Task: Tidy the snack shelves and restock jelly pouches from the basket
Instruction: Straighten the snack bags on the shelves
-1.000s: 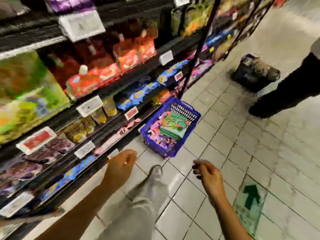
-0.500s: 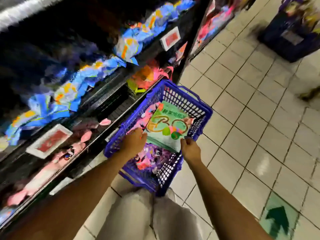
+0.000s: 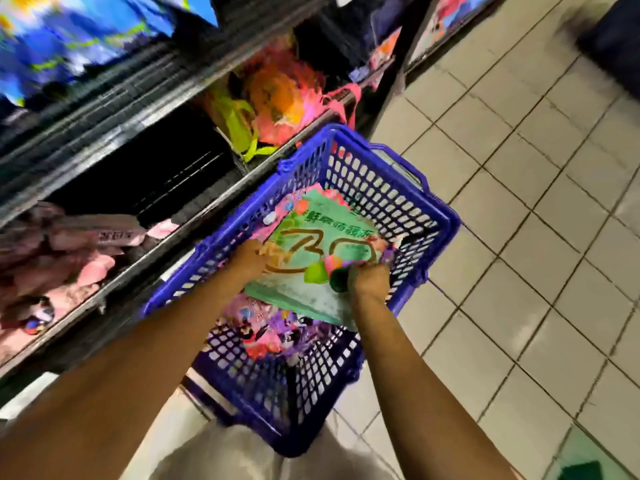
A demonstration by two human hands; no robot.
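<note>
Hands (image 3: 308,271) on green pack (image 3: 311,258) (blurred), blue basket (image 3: 398,199)

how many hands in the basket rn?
2. Left hand is on the left edge of the green pack; right hand grips its right edge. Both are inside the blue basket. Fingertips are partly hidden.

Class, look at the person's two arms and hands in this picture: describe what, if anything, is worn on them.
Both forearms are bare to the frame's edge: no sleeves show. The left hand and the right hand wear no gloves. No watch, bracelet or ring is visible on either wrist or hand, though the fingers are partly hidden and blurred, so small rings cannot be ruled out.
</note>
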